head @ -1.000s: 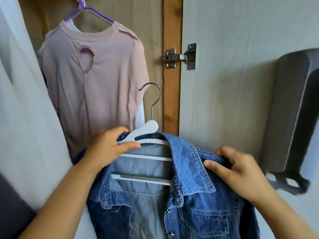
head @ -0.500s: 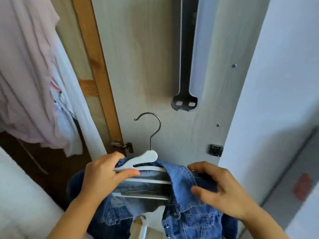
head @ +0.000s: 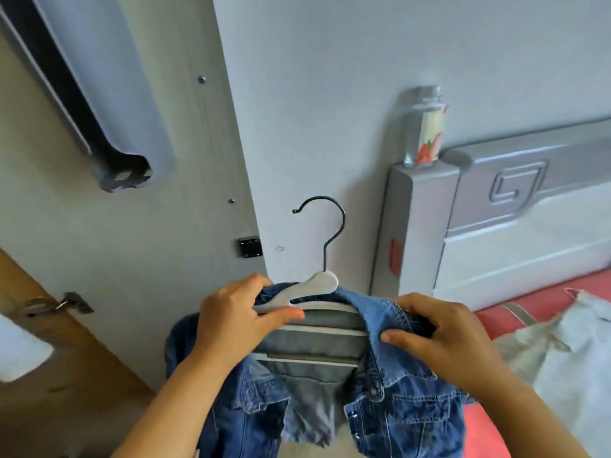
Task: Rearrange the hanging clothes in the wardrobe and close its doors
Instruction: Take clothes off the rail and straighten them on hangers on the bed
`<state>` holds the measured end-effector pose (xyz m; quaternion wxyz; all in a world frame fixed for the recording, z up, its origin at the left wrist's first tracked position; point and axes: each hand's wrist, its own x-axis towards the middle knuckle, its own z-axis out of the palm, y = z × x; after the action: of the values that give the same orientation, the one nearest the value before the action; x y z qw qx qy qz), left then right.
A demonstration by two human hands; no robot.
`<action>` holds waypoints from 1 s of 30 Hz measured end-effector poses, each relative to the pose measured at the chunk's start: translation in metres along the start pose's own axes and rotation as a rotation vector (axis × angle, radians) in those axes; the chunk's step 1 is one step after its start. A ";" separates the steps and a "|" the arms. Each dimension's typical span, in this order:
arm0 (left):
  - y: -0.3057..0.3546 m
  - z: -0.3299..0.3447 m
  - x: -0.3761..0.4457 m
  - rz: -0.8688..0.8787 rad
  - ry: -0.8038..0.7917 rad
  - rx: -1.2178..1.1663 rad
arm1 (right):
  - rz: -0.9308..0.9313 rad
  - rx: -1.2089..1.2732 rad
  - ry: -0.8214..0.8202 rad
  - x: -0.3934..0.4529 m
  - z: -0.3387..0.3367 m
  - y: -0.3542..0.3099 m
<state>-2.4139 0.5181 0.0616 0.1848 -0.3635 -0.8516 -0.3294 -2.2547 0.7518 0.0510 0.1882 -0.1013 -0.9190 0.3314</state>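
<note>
I have the dark blue denim jacket in front of my chest, draped on a white plastic hanger with a black metal hook. My left hand grips the hanger's left shoulder, thumb laid along the top bar and fingers curled over the denim there. My right hand pinches the jacket's collar and right shoulder, thumb on the front of the collar, fingers curled over the fold. Both hands are clenched on the load; neither is free. The hook stands upright above my knuckles, touching nothing, so the jacket is off any rail and hangs only from my grip, its front panels dangling open below my wrists.

Just beyond the hook is the pale grey open wardrobe door, with a small dark catch plate near its edge and a long grey-and-black fitting mounted higher up. To my right, a grey moulded headboard with a clear glass bottle with a printed label standing on its post, and a red bedcover with a crumpled pale cloth on it.

I judge the task to be mid-way at best: this garment is out of the wardrobe and not yet rehung, and the door I see is open. The wardrobe's rail is out of view, so I cannot tell how the other clothes stand.
</note>
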 end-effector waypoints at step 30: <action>0.291 0.256 0.103 0.949 -0.915 -0.547 | 1.066 -0.222 1.136 -0.226 -0.123 0.017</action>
<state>-2.2863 0.8979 0.0596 -0.1655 -0.8299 -0.4807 -0.2298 -1.9976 0.7644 0.0644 0.4336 -0.7004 -0.5373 0.1808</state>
